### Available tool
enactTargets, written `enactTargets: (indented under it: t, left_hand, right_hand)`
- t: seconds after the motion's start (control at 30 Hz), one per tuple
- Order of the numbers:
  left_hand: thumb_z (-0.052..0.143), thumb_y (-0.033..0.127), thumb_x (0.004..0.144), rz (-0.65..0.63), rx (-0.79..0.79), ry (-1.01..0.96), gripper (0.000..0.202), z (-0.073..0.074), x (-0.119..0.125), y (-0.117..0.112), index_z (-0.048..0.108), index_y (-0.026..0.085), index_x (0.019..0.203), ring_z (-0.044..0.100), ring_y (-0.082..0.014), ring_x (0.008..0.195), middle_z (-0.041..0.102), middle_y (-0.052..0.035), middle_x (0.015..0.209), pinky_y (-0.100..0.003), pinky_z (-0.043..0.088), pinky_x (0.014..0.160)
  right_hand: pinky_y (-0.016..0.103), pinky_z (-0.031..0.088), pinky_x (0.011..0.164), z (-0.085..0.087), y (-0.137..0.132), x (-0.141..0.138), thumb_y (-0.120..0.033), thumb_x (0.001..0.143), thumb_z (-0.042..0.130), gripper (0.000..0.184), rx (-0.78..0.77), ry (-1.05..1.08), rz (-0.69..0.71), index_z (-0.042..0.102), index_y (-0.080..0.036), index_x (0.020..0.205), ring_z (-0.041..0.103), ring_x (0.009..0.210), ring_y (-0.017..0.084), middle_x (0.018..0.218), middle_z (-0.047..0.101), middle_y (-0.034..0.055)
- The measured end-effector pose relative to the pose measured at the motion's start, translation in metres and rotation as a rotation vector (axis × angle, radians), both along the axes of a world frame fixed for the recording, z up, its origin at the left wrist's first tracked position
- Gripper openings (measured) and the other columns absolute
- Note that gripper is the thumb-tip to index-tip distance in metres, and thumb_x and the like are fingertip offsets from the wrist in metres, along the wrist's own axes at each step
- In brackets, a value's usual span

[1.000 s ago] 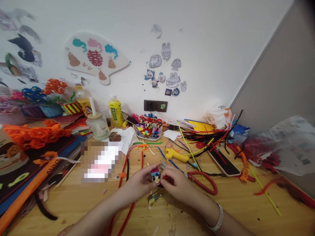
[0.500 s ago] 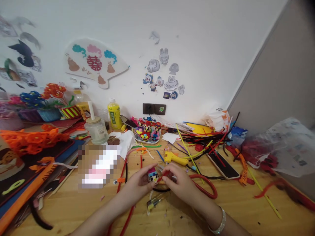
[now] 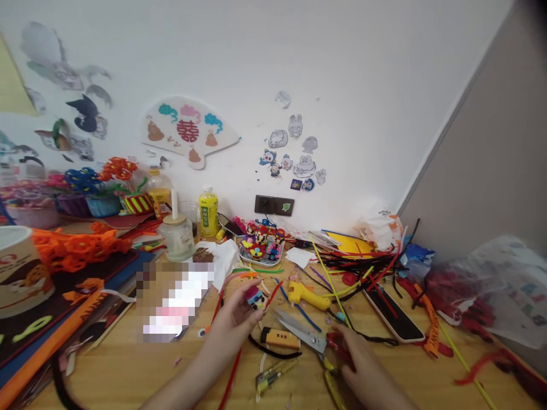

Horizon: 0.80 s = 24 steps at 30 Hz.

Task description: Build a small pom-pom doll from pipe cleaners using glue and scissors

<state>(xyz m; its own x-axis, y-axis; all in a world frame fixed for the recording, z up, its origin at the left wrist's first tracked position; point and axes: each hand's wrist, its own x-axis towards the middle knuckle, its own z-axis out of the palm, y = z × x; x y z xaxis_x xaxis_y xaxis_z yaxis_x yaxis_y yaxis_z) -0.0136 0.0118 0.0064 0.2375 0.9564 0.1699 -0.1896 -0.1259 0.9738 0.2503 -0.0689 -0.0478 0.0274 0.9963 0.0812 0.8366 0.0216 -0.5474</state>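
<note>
At the far left a paper cup (image 3: 21, 273) stands on dark sheets beside a heap of orange pipe-cleaner flowers (image 3: 81, 247). Further in, a glass jar (image 3: 178, 236) and a yellow bottle (image 3: 208, 210) are set back against the wall, well away from the hands. The left hand (image 3: 233, 319) is closed at the fingertips on a small colourful figure (image 3: 255, 297). It pinches the figure and holds it just above the wooden table (image 3: 128, 364), probably so that it can be turned and looked at without being squashed. Behind it a tray of finished figures (image 3: 260, 249) is parked near the wall socket. Below the figure an orange lighter (image 3: 280, 338) lies flat on a loose black pipe cleaner (image 3: 273, 354), just beside the blades of the scissors (image 3: 301, 332). These lie on the table with their points aimed at the left hand. The right hand (image 3: 361, 367) curls over their red handles, gripping them, though I cannot tell whether fingers pass through the loops. A yellow glue gun (image 3: 305, 293), its cord and a blue stem crowd the space beyond the blades. Further right a phone (image 3: 391, 313) lies under a tangle of pipe-cleaner stems (image 3: 359, 256), then a plastic bag (image 3: 499, 285).
</note>
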Motion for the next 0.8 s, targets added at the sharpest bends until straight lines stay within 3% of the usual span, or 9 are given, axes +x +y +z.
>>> enactTargets:
  t: [0.1, 0.2, 0.4, 0.6, 0.8]
  left_hand:
    - [0.068, 0.029, 0.067, 0.042, 0.061, -0.031, 0.044, 0.002, -0.001, 0.000, 0.054, 0.024, 0.108, 0.044, -0.0257, 0.116, 0.050, -0.0067, 0.123, -0.033, 0.042, 0.091]
    - [0.067, 0.027, 0.069, 0.080, 0.138, -0.016, 0.039, 0.005, -0.003, 0.001, 0.055, 0.022, 0.105, 0.042, -0.0243, 0.117, 0.050, -0.0075, 0.121, -0.032, 0.039, 0.093]
    - [0.064, 0.026, 0.071, 0.148, 0.202, -0.008, 0.034, 0.016, -0.004, -0.004, 0.055, 0.022, 0.103, 0.048, -0.0227, 0.107, 0.053, -0.0064, 0.110, -0.030, 0.043, 0.085]
    - [0.067, 0.027, 0.068, 0.180, 0.148, -0.059, 0.035, 0.030, -0.006, -0.011, 0.054, 0.022, 0.100, 0.055, -0.0202, 0.090, 0.058, -0.0042, 0.099, -0.026, 0.046, 0.072]
    - [0.071, 0.028, 0.064, 0.177, 0.101, -0.150, 0.042, 0.030, -0.007, -0.011, 0.053, 0.023, 0.102, 0.056, -0.0178, 0.082, 0.060, -0.0024, 0.093, -0.025, 0.046, 0.070]
  right_hand:
    - [0.039, 0.034, 0.098, 0.004, -0.004, -0.006, -0.002, 0.052, 0.045, 0.069, -0.038, 0.006, 0.059, 0.048, -0.017, 0.119, 0.045, 0.115, 0.026, 0.120, 0.053, 0.0114]
    - [0.040, 0.035, 0.097, 0.013, -0.004, -0.014, -0.003, 0.046, 0.048, 0.075, -0.096, -0.050, 0.018, 0.050, -0.017, 0.120, 0.046, 0.113, 0.029, 0.118, 0.054, 0.0125]
    - [0.037, 0.034, 0.098, 0.017, 0.002, -0.012, -0.010, 0.054, 0.048, 0.067, -0.045, -0.117, 0.000, 0.050, -0.014, 0.121, 0.047, 0.114, 0.027, 0.120, 0.055, 0.0121]
    - [0.031, 0.032, 0.100, 0.027, 0.006, -0.005, -0.012, 0.065, 0.042, 0.062, 0.165, 0.161, 0.081, 0.040, -0.017, 0.127, 0.037, 0.124, 0.021, 0.133, 0.043, 0.0089]
    - [0.035, 0.041, 0.087, 0.048, 0.020, -0.034, -0.020, 0.050, 0.066, 0.064, 0.128, 0.140, 0.166, 0.050, -0.020, 0.112, 0.050, 0.104, 0.027, 0.113, 0.054, 0.0087]
